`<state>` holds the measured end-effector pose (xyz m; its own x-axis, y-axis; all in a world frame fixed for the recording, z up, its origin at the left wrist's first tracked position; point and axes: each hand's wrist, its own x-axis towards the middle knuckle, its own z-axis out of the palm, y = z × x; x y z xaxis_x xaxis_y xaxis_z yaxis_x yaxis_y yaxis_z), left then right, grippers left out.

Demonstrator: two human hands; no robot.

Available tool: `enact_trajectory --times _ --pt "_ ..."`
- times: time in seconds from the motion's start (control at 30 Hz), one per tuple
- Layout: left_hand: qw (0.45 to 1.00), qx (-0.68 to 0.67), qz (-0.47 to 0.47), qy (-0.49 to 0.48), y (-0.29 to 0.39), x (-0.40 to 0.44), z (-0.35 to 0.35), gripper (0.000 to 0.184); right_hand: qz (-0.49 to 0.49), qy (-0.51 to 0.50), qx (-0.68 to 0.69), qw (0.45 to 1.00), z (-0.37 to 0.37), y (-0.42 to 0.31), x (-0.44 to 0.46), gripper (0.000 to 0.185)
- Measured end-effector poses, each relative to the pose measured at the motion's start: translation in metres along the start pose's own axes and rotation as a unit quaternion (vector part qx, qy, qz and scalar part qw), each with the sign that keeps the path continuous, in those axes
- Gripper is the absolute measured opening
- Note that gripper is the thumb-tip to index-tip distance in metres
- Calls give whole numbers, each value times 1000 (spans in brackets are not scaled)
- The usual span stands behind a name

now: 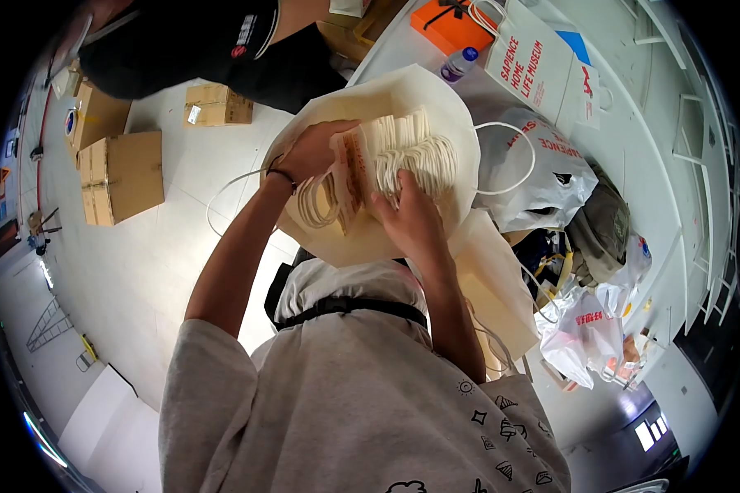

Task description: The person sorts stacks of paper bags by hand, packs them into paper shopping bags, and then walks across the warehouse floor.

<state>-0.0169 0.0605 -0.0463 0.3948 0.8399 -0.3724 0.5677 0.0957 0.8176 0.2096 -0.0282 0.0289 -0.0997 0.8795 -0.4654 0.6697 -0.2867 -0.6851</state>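
Note:
A large cream paper bag stands wide open in front of me, with its white cord handles hanging out at the sides. Inside it is a packed row of smaller flat paper bags, their white cord handles bunched together. My left hand reaches in from the left, its fingers closed over the edge of a bag with reddish print; the fingertips are partly hidden. My right hand is closed at the lower side of the bunched handles, thumb and fingers on the cords.
Another cream paper bag stands by my right arm. On the white table at right are a printed paper bag, an orange box, a bottle and plastic bags. Cardboard boxes sit at left; a person in black stands opposite.

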Motion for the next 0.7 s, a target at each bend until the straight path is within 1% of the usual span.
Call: enact_trajectory --times 0.07,0.1,0.17,0.2,0.27,0.3,0.37,0.4,0.47,0.5,0.57,0.6,0.63,0.7 --pt "1000 17 -18 10 -10 2 0 68 3 -7 7 1000 -1 0 0 54" --pt "1000 16 -19 10 -16 3 2 68 6 -8 12 1000 0 1 0 54" --pt "998 -36 -25 43 -27 6 5 50 10 -9 17 1000 0 1 0 54" --pt "998 -37 -25 43 -19 5 3 50 10 -9 13 1000 0 1 0 53" --pt "990 68 -94 77 5 3 -3 31 10 -9 9 1000 -2 -1 0 53" --pt "990 66 -95 77 6 3 -2 31 15 -10 8 1000 -3 -2 0 52" --pt "985 113 -102 83 5 5 -2 22 20 -11 7 1000 -2 -2 0 51" --pt "985 113 -103 83 0 5 -1 22 17 -7 6 1000 -1 0 0 50" --pt "977 183 23 105 -18 4 4 23 12 -2 5 1000 -1 1 1 48" --pt "977 183 23 106 -21 6 6 23 22 -19 -4 1000 -3 1 2 47" --pt "967 173 164 85 -28 9 9 30 32 -35 -14 999 -4 1 2 46" --pt "963 193 164 90 -16 3 9 37 30 -27 -15 999 -3 2 1 44" --pt "963 193 164 91 -14 6 6 37 27 -19 -15 999 -3 2 1 43" --pt "976 191 82 -66 -10 15 1 45 29 -14 -27 999 0 5 2 42"
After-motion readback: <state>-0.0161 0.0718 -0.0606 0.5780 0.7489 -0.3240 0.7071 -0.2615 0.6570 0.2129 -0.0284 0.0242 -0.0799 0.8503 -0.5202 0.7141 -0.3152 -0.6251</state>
